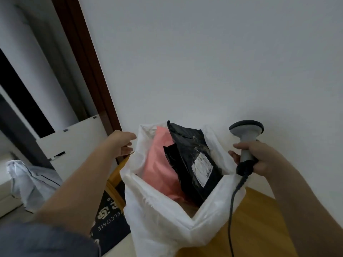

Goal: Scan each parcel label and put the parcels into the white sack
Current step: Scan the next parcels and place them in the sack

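The white sack (159,210) stands open on the wooden table (259,223). Inside it a black parcel (187,153) with a white label (202,169) leans upright, and a pink parcel (157,164) lies to its left. My left hand (122,143) is at the sack's left rim, fingers apart, with nothing in it; whether it touches the rim I cannot tell. My right hand (256,156) grips the grey barcode scanner (246,143) by its handle, just right of the sack, head up. Its black cable (232,210) hangs down over the table.
A white wall rises behind the sack. A brown door frame (87,71) runs up at the left. Below it lie a dark doormat (109,212), a crumpled white bag (31,182) on the floor and a white panel (74,141).
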{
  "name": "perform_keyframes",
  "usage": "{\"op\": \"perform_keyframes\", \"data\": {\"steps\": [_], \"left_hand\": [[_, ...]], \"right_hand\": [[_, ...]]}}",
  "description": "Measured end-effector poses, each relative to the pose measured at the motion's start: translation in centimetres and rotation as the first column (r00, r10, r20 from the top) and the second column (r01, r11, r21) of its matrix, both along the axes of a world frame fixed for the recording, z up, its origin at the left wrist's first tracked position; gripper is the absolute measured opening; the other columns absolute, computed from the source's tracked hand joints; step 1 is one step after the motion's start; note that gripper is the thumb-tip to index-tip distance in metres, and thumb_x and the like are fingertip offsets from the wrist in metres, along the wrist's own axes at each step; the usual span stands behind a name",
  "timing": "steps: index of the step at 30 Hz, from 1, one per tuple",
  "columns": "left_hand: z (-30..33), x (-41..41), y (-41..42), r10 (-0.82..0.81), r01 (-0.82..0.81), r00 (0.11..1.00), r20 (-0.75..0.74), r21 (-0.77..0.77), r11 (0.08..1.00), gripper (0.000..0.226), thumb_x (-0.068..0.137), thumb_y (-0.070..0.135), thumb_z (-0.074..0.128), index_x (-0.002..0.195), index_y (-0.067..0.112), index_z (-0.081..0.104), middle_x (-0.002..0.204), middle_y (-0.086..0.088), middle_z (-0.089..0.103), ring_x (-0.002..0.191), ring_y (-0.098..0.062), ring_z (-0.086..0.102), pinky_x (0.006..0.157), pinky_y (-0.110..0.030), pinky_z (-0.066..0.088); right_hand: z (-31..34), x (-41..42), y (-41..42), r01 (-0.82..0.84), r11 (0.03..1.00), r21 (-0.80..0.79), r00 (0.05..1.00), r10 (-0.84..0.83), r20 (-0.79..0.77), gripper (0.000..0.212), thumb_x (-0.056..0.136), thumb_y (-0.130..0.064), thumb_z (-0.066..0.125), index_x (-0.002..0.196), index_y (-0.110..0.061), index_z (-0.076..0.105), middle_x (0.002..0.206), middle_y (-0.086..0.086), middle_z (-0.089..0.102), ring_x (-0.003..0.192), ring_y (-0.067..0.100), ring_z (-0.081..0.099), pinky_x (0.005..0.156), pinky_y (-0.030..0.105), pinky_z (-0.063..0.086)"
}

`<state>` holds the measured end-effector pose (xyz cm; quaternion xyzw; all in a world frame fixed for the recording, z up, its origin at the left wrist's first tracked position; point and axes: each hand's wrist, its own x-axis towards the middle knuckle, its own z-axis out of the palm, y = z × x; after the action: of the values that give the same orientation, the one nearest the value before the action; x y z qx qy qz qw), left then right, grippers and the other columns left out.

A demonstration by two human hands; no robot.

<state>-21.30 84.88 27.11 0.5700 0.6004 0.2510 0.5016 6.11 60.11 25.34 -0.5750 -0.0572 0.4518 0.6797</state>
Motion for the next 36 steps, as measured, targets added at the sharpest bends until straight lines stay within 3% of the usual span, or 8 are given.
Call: {"op": "perform_keyframes", "data": {"steps": [7,11,16,21,25,28,32,36], "left_hand": [[-3.9,1.8,9.2,-0.091,0.086,0.996,-0.013,-0.223,0.971,0.049,0.090,0.019,0.066,0.132,0.000,0.048,0.120,-0.021,0.051,0.090,-0.033,0.060,0.070,-0.040,0.053],[-6.8,4.0,11.5,-0.159,0.147,0.987,-0.022,-0.268,0.952,0.056,0.096,0.021,0.061,0.144,0.000,0.040,0.141,-0.021,0.045,0.124,-0.039,0.049,0.100,-0.045,0.041],[-9.8,5.1,13.5,-0.114,0.176,0.979,0.169,-0.418,0.891,0.026,0.094,0.024,0.063,0.103,-0.001,0.064,0.109,-0.018,0.065,0.083,-0.032,0.061,0.087,-0.043,0.050],[-9.4,6.6,15.4,-0.037,0.128,0.966,0.256,-0.349,0.928,0.045,0.101,0.027,0.052,0.137,0.001,0.050,0.119,-0.012,0.061,0.124,-0.032,0.054,0.103,-0.043,0.046],[-3.8,7.3,19.6,0.117,-0.032,0.930,0.349,-0.239,0.970,0.018,0.100,0.008,0.046,0.105,0.000,0.061,0.113,-0.016,0.061,0.075,-0.027,0.068,0.056,-0.035,0.056],[-1.5,7.0,21.2,0.160,-0.084,0.877,0.454,-0.182,0.980,0.019,0.099,0.010,0.048,0.111,0.003,0.061,0.111,-0.011,0.064,0.096,-0.027,0.065,0.078,-0.040,0.054],[-1.7,7.7,19.2,0.035,0.039,0.941,0.337,-0.210,0.977,0.019,0.097,0.014,0.053,0.099,-0.002,0.062,0.087,-0.016,0.069,0.079,-0.026,0.062,0.083,-0.038,0.054],[3.2,9.4,19.9,-0.023,0.040,0.907,0.420,-0.030,0.999,0.010,0.095,0.003,0.052,0.097,-0.001,0.061,0.091,-0.019,0.063,0.077,-0.025,0.061,0.060,-0.034,0.055]], "right_hand": [[-1.2,-0.3,5.6,-0.022,0.999,-0.048,0.992,0.015,-0.125,0.062,0.094,0.002,0.055,0.147,-0.017,0.030,0.124,0.020,0.038,0.092,0.040,0.067,0.053,0.042,0.060],[-2.2,-0.7,8.3,-0.002,0.992,-0.126,0.992,-0.014,-0.126,0.058,0.093,0.002,0.057,0.145,-0.015,0.035,0.113,0.023,0.049,0.088,0.039,0.068,0.062,0.045,0.058],[-4.2,-0.4,9.9,0.093,0.978,-0.188,0.991,-0.110,-0.079,0.049,0.091,0.005,0.058,0.133,-0.016,0.044,0.130,0.019,0.046,0.079,0.037,0.071,0.062,0.046,0.059],[-5.3,-0.6,10.6,0.068,0.954,-0.291,0.997,-0.071,-0.003,0.029,0.093,-0.002,0.061,0.119,-0.005,0.049,0.072,0.012,0.053,0.045,0.017,0.052,0.038,0.022,0.047],[-1.2,0.6,11.7,0.304,0.953,0.020,0.952,-0.304,0.035,0.017,0.094,0.003,0.051,0.106,-0.007,0.044,0.068,0.009,0.047,0.039,0.012,0.046,0.038,0.020,0.043],[2.2,1.7,11.8,0.350,0.881,0.318,0.905,-0.406,0.128,0.026,0.093,0.007,0.050,0.104,-0.013,0.040,0.078,0.008,0.047,0.049,0.011,0.046,0.043,0.022,0.045],[1.1,1.3,13.1,0.327,0.931,0.165,0.917,-0.355,0.184,0.026,0.093,0.005,0.053,0.110,-0.011,0.043,0.079,0.011,0.048,0.049,0.013,0.047,0.042,0.023,0.045],[2.2,1.9,13.2,0.385,0.887,0.253,0.849,-0.448,0.280,0.030,0.090,0.008,0.052,0.110,-0.011,0.041,0.068,0.008,0.046,0.043,0.014,0.045,0.044,0.028,0.042]]}}
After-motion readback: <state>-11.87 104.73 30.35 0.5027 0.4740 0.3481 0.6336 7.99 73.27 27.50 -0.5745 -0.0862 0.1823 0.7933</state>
